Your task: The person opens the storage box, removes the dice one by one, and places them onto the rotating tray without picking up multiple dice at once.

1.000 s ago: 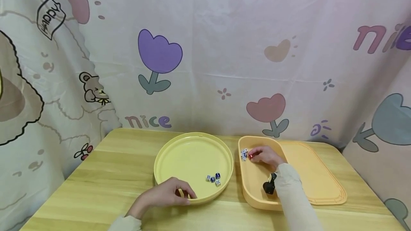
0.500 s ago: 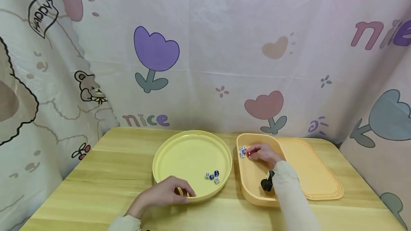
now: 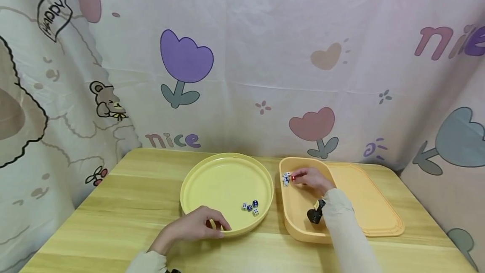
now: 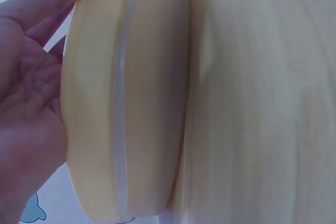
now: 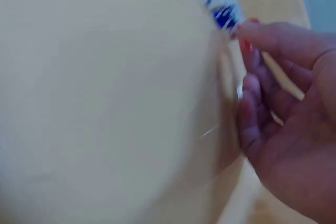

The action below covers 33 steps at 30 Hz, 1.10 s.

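My right hand reaches into an orange rectangular bin and pinches a red die between thumb and fingertips. Beside it, against the bin's left wall, lies a cluster of white and blue dice. In the right wrist view the red die is partly covered by the fingers, and the dice cluster is blurred. My left hand grips the near rim of a round yellow tray, thumb outside and fingers over the edge. Several blue and white dice sit at the tray's right side.
A black object shows at the right wrist, above the bin. An orange lid-like panel lies on the wooden table right of the bin. A printed cloth hangs behind the table.
The head view has shifted slightly. My right hand has raised the red die a little beside the dice cluster. The left hand stays on the tray rim.
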Each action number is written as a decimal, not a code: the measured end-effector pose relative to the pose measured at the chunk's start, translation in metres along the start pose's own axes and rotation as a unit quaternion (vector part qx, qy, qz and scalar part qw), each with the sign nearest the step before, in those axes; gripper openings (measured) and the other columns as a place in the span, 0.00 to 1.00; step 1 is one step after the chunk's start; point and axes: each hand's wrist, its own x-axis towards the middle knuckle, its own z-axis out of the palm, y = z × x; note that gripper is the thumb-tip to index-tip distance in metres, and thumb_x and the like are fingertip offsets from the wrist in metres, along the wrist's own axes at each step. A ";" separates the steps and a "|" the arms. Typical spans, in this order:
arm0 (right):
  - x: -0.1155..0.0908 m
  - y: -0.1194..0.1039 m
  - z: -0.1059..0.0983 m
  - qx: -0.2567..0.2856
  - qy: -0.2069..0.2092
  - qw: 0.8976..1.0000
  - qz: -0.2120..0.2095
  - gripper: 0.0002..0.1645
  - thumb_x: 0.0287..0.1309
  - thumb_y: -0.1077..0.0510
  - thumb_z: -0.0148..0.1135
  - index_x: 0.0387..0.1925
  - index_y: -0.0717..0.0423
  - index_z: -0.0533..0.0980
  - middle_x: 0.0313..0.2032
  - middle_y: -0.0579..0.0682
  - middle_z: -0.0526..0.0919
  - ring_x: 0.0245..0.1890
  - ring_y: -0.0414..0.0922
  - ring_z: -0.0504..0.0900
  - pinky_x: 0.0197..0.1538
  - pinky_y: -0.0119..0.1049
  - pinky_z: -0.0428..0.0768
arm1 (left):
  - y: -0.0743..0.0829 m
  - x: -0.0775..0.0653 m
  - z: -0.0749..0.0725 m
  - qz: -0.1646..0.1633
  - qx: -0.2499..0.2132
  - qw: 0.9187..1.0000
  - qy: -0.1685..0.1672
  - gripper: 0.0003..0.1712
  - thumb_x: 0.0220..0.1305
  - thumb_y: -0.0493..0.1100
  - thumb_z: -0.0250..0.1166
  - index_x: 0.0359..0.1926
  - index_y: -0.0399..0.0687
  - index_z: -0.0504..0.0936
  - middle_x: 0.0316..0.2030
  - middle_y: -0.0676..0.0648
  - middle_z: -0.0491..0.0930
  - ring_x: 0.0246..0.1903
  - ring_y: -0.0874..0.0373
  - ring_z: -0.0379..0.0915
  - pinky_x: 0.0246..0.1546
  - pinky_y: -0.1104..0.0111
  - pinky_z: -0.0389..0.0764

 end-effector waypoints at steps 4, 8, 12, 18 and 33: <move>-0.002 -0.010 -0.002 0.007 0.019 1.000 -0.013 0.17 0.56 0.70 0.61 0.47 0.76 0.75 0.36 0.54 0.84 0.33 0.44 0.77 0.38 0.37 0.76 | 0.000 -0.001 0.000 -0.002 -0.003 1.000 0.000 0.07 0.61 0.35 0.66 0.41 0.44 0.86 0.35 0.59 0.81 0.34 0.68 0.74 0.34 0.70 0.78; -0.005 -0.020 -0.004 0.002 0.032 0.999 -0.021 0.19 0.56 0.67 0.64 0.47 0.75 0.75 0.37 0.52 0.83 0.35 0.45 0.77 0.40 0.40 0.76 | 0.000 -0.002 0.000 -0.002 -0.005 1.000 0.000 0.07 0.62 0.35 0.66 0.41 0.44 0.86 0.35 0.59 0.81 0.34 0.68 0.73 0.35 0.70 0.78; -0.009 -0.029 -0.003 -0.007 0.032 0.999 -0.030 0.18 0.54 0.65 0.67 0.46 0.72 0.78 0.37 0.49 0.83 0.36 0.41 0.78 0.45 0.43 0.76 | 0.000 -0.002 -0.001 -0.004 -0.006 1.000 -0.001 0.07 0.61 0.35 0.66 0.41 0.44 0.86 0.35 0.59 0.81 0.34 0.68 0.73 0.35 0.71 0.78; -0.019 -0.050 0.006 -0.018 0.043 0.998 -0.045 0.11 0.54 0.62 0.67 0.39 0.63 0.80 0.34 0.47 0.84 0.37 0.40 0.78 0.49 0.45 0.75 | 0.001 -0.002 -0.001 -0.006 -0.002 1.000 -0.001 0.08 0.61 0.35 0.66 0.41 0.45 0.86 0.35 0.60 0.81 0.34 0.68 0.73 0.35 0.71 0.78; -0.038 -0.077 0.042 -0.041 0.038 0.994 -0.090 0.09 0.50 0.66 0.69 0.35 0.66 0.80 0.29 0.48 0.80 0.30 0.41 0.76 0.37 0.37 0.77 | 0.003 -0.004 0.003 -0.009 -0.006 1.000 0.009 0.08 0.61 0.35 0.66 0.41 0.45 0.86 0.34 0.60 0.81 0.34 0.68 0.73 0.35 0.71 0.78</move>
